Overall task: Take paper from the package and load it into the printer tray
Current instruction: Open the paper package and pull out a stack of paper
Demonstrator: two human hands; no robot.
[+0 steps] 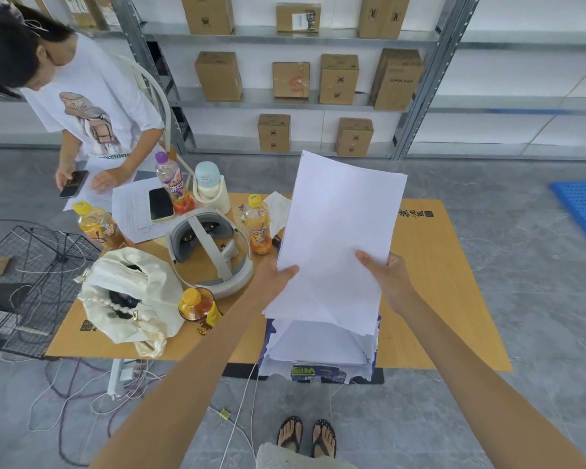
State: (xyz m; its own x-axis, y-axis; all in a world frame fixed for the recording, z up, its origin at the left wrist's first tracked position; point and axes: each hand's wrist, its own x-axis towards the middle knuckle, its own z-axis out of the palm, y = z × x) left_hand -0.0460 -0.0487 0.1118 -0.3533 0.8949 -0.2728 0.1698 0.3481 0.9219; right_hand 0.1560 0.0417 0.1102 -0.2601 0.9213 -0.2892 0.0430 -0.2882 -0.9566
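Down at the floor, two sandalled feet (307, 436) stand just short of the desk (430, 299), among loose cables (82, 401). Right at the desk's near edge sits the torn-open paper package (318, 353), its blue wrapper peeled back and white sheets showing inside. Above it both hands hold a thick sheaf of paper (342, 238) lifted clear of the package and tilted away: the left hand (279, 277) pinches its left edge, thumb on top, and the right hand (384, 275) grips its right edge the same way. Toward the desk's left side lie a cream drawstring bag (129, 296), a grey headset (210, 252) and several orange drink bottles (257, 225). At the far left corner another person in a white T-shirt (92, 106) leans over a phone (73, 183). Beyond the desk, metal shelving (285, 99) carries cardboard boxes (219, 76). I see no printer from here.
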